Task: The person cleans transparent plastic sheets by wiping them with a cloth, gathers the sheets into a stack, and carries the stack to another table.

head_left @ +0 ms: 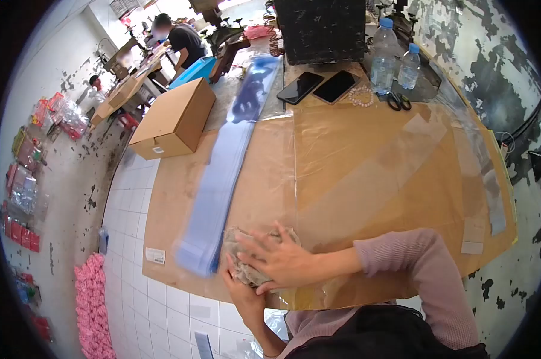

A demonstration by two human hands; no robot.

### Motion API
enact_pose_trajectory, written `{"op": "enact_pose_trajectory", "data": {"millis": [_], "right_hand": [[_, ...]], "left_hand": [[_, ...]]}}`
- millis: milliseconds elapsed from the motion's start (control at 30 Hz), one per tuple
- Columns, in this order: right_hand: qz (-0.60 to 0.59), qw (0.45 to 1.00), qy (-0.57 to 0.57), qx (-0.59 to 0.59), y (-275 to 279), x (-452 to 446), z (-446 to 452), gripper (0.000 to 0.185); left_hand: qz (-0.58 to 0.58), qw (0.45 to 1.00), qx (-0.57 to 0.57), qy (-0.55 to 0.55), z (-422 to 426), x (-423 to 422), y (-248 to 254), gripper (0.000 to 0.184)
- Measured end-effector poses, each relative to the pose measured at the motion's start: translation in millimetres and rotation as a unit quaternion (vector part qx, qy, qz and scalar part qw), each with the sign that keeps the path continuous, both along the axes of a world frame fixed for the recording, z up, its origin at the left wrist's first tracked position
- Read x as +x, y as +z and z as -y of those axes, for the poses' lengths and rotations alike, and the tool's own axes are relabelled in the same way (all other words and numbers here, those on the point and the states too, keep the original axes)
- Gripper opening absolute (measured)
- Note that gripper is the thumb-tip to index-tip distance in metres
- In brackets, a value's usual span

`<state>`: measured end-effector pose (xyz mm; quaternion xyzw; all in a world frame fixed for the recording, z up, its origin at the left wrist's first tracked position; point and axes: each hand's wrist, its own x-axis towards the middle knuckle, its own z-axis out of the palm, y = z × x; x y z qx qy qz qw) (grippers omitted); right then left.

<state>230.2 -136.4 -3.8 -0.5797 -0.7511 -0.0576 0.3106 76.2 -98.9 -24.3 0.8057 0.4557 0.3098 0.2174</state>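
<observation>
Our right hand (282, 260) lies splayed on the crumpled cloth (248, 274) near the worktop (354, 179) edge; our left hand (246, 297) touches its near side, grip unclear. Just left of the cloth, the film stack (219, 179) runs lengthwise away from us.

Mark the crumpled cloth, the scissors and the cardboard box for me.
Crumpled cloth (250, 274), head view: exposed lower folds.
Scissors (399, 102), head view: handles.
Cardboard box (168, 115), head view: top face.
</observation>
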Motion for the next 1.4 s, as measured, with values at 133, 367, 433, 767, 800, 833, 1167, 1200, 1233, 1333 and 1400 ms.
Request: {"op": "enact_pose_trajectory", "data": {"millis": [133,367,433,767,800,833,1167,1200,1233,1333,1400], "right_hand": [[-0.02,0.999,0.033,0.012,-25,0,-5,0.045],[-0.212,0.975,0.056,0.028,-35,11,-9,0.033],[-0.159,0.985,0.062,0.025,-33,12,-9,0.038],[-0.227,0.961,0.154,-0.017,-19,26,0,0.042],[-0.225,0.961,0.155,-0.049,-14,30,5,0.042],[-0.223,0.959,0.154,-0.081,-5,33,11,0.043],[-0.265,0.937,0.214,-0.071,-2,40,28,0.046],[-0.287,0.931,0.216,-0.071,-1,39,29,0.046],[-0.31,0.923,0.217,-0.07,0,38,30,0.046],[-0.352,0.913,0.192,-0.068,-4,38,31,0.048],[-0.351,0.918,0.174,-0.065,-5,38,32,0.05]], "left_hand": [[0.016,0.989,-0.143,0.035,-2,8,4,0.057],[-0.043,0.997,0.016,0.069,11,23,-3,0.065],[-0.029,0.997,-0.026,0.063,7,24,1,0.066],[0.149,0.98,-0.106,-0.083,0,26,-2,0.072],[0.251,0.948,-0.169,-0.103,7,30,6,0.075],[0.348,0.901,-0.228,-0.124,13,36,13,0.079],[0.591,0.609,-0.528,-0.025,43,36,-3,0.065],[0.596,0.613,-0.518,-0.005,48,35,-1,0.054],[0.6,0.602,-0.527,-0.016,49,37,10,0.051],[0.586,0.606,-0.537,-0.036,50,35,21,0.043],[0.539,0.658,-0.524,-0.035,48,30,17,0.041]]}}
